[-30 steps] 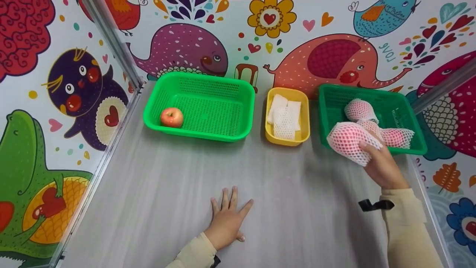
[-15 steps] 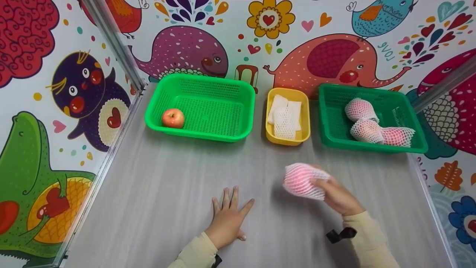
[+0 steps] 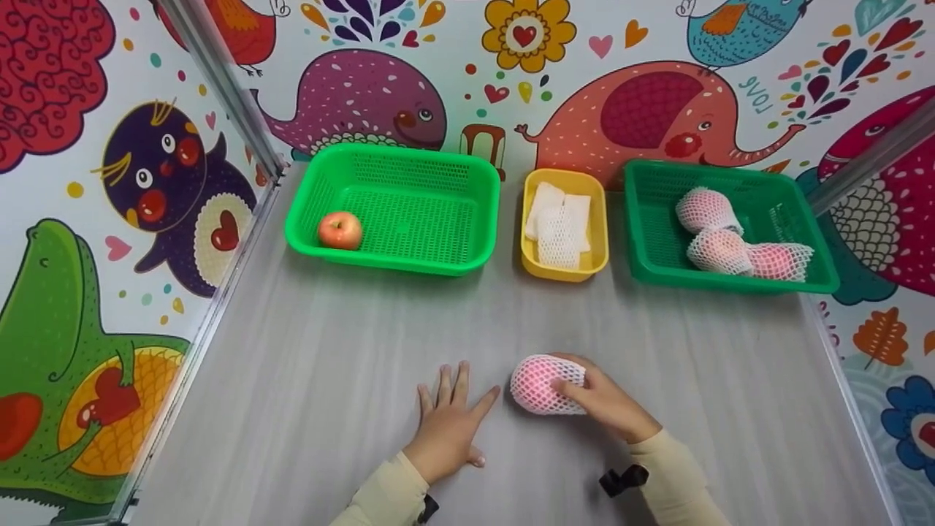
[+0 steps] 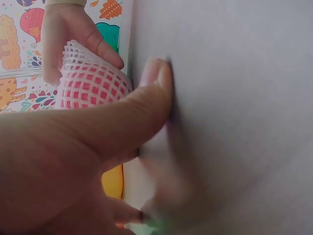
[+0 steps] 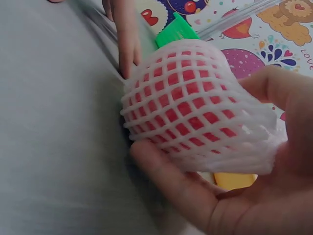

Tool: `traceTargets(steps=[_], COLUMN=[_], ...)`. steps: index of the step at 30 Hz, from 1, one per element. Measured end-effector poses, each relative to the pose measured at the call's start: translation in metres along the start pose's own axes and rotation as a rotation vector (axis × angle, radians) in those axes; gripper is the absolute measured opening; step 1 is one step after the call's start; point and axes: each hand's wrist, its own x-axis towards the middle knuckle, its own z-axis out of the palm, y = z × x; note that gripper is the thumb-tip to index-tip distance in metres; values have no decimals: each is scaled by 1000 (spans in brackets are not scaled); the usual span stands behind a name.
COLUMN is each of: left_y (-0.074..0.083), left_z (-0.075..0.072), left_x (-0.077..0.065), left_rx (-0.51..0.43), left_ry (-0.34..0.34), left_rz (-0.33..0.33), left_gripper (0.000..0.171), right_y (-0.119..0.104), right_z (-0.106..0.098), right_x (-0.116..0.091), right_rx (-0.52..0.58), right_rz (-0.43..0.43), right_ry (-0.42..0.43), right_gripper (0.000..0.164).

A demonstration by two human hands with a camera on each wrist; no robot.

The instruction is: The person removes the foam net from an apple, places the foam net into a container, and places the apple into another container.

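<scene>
My right hand (image 3: 610,402) grips an apple in a white foam net (image 3: 544,385), low over the grey table, with the loose net end toward my palm. In the right wrist view, thumb and fingers lie around the netted apple (image 5: 183,105), its red skin showing through the mesh. My left hand (image 3: 445,431) rests on the table with fingers spread, just left of the netted apple and apart from it. The left wrist view shows the left thumb (image 4: 127,115) large in front, the netted apple (image 4: 90,83) behind it.
At the back left a bright green basket (image 3: 391,261) holds one bare apple (image 3: 340,231). A small yellow basket (image 3: 564,272) with white foam nets (image 3: 559,232) stands in the middle. The dark green basket (image 3: 730,281) at right holds several netted apples (image 3: 705,209). Patterned walls border the table.
My right hand has carried the netted apple from the dark green basket leftward and toward me, down beside the left hand. The left hand has stayed in place.
</scene>
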Motion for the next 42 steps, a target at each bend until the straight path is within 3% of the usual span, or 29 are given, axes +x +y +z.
traceTargets(steps=[5, 9, 12, 16, 19, 24, 28, 32, 37, 42], left_y=[2, 4, 9, 15, 18, 23, 28, 32, 35, 37], left_z=[-2, -7, -12, -14, -15, -19, -19, -14, -9, -5], left_x=[2, 5, 10, 19, 24, 30, 35, 39, 42, 44], left_rx=[2, -90, -301, -765, -1039, -1315, -1490, -1520, -1378, -1245], left_ry=[12, 108, 190, 207, 221, 282, 261, 246, 281, 249], left_rz=[-5, 24, 63, 84, 68, 73, 88, 41, -22, 12], left_gripper=[103, 78, 61, 51, 46, 36, 37, 40, 42, 59], right_y=[4, 9, 11, 12, 13, 14, 12, 9, 7, 7], right_z=[3, 8, 13, 18, 18, 17, 18, 20, 22, 23], right_x=[-3, -4, -4, -4, -5, -5, -6, -7, -9, -12], right_rx=[12, 70, 135, 184, 177, 151, 128, 93, 14, -13], right_rz=[-25, -49, -64, -70, -81, -117, -135, -151, -160, -170], right_ry=[88, 148, 194, 232, 235, 236, 254, 292, 361, 406], right_gripper=[50, 45, 43, 47, 48, 41, 39, 37, 33, 31])
